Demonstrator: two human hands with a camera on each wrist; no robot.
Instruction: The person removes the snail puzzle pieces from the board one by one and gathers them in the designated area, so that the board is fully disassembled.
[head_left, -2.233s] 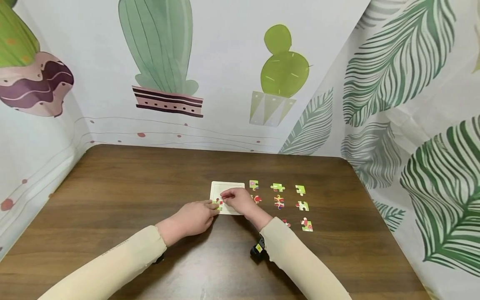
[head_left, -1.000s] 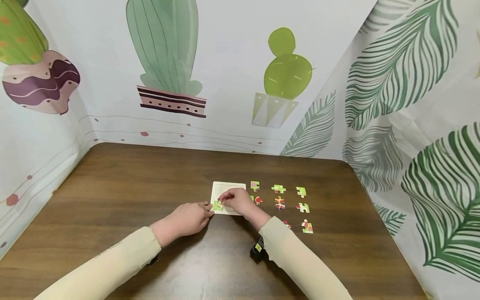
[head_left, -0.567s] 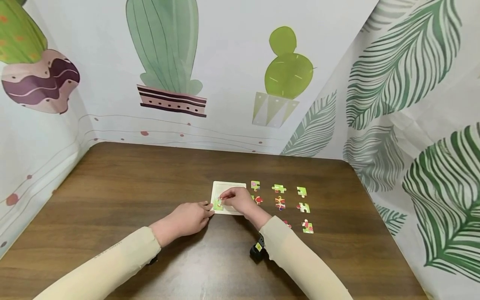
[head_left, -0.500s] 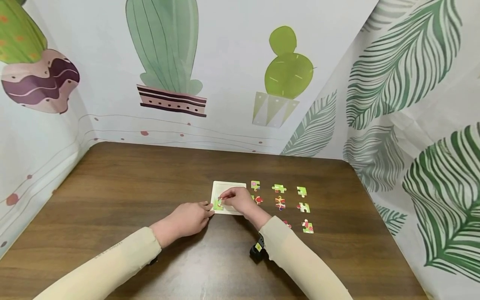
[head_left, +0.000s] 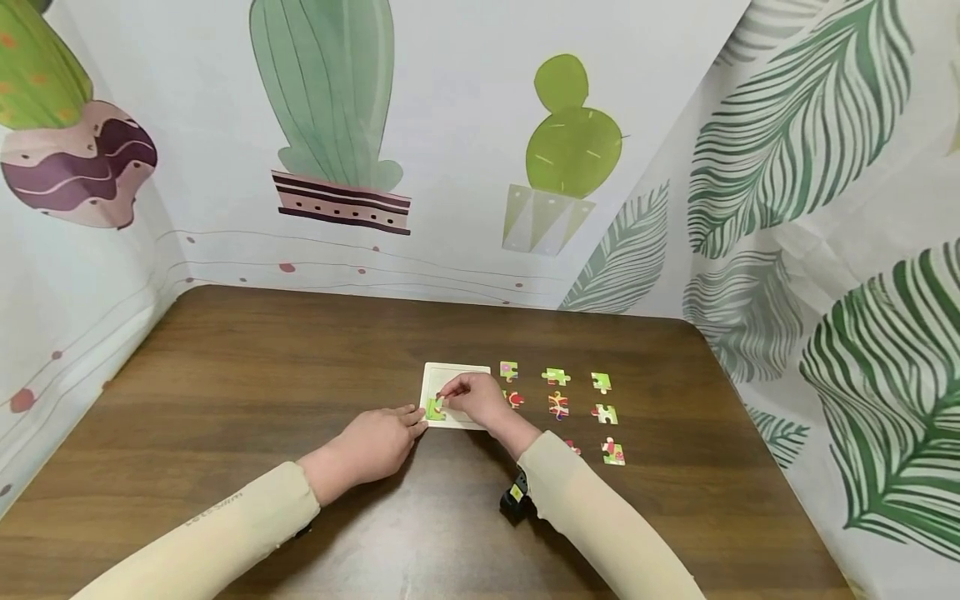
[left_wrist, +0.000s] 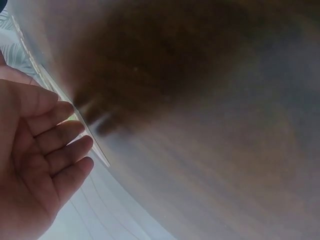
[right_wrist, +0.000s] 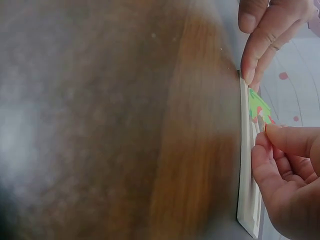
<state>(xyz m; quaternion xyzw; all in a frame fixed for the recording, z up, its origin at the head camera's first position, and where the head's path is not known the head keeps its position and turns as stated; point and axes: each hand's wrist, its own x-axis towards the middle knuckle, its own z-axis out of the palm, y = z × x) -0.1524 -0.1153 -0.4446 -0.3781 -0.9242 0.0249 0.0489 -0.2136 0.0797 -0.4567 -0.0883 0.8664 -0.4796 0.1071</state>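
A cream puzzle tray (head_left: pixel 456 367) lies on the table, shown edge-on in the right wrist view. At its lower left corner is a green jigsaw piece (head_left: pixel 434 411) with red and white marks. My right hand (head_left: pixel 480 400) reaches over the tray and pinches that jigsaw piece (right_wrist: pixel 258 104) by its edge between thumb and finger. My left hand (head_left: pixel 375 443) rests its fingertips on the tray's left corner. In the left wrist view the left hand (left_wrist: pixel 45 145) has loosely bent fingers and an uncovered palm. The right hand covers part of the tray.
Right of the tray, several loose jigsaw pieces lie in rough rows, among them a corner piece (head_left: pixel 613 452) and a red and yellow piece (head_left: pixel 558 405). The right forearm partly hides some. A brown wooden table (head_left: pixel 300 350) meets a cactus-print backdrop (head_left: pixel 450 125).
The jigsaw piece has turned within the tray corner; its red part faced elsewhere earlier. My left hand has drawn back slightly left, off the piece and onto the tray's edge.
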